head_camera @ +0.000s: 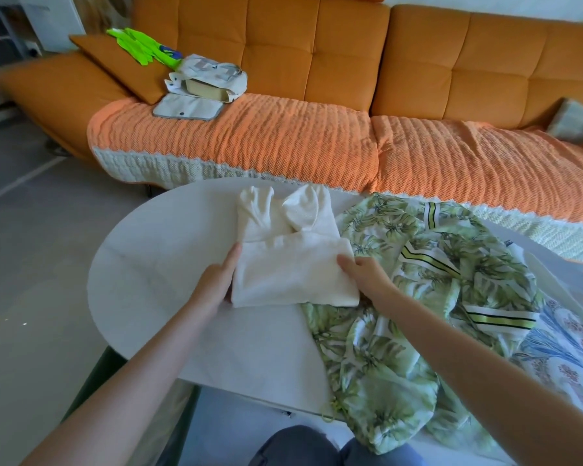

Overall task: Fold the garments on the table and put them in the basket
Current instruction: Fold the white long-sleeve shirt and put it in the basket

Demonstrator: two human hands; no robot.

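A cream knit garment (pixel 290 264) lies partly folded on the white oval table (pixel 155 264), its lower part doubled up over the body and its sleeves folded in at the far end. My left hand (pixel 216 284) holds the fold's left edge, thumb on top and fingers hidden beneath. My right hand (pixel 364 274) pinches the fold's right edge. A green leaf-print garment (pixel 401 314) lies crumpled to the right, partly under the cream one. A blue floral garment (pixel 559 348) lies at the far right.
An orange sofa (pixel 317 62) with a ribbed orange cover stands behind the table. On its left seat sit a light fabric bag (pixel 212 74) holding a box, a flat grey pad (pixel 187 111) and a neon green item (pixel 142 48). Grey floor lies to the left.
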